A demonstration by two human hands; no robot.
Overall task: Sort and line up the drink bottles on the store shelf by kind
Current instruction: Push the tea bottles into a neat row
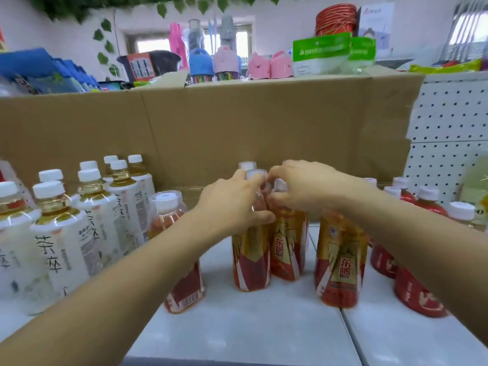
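Gold-and-red energy drink bottles stand mid-shelf. My left hand grips the neck of the front one. My right hand is closed over the top of the bottle just behind it. Two more of this kind stand apart: one at the right, one at the left partly behind my left forearm. White-labelled tea bottles with white caps crowd the left. Red-labelled bottles stand at the right, partly hidden by my right arm.
A tall cardboard sheet backs the white shelf. White pegboard rises at the right. Stationery and packaged goods sit on the level above. Bare shelf surface lies in front of the energy drinks.
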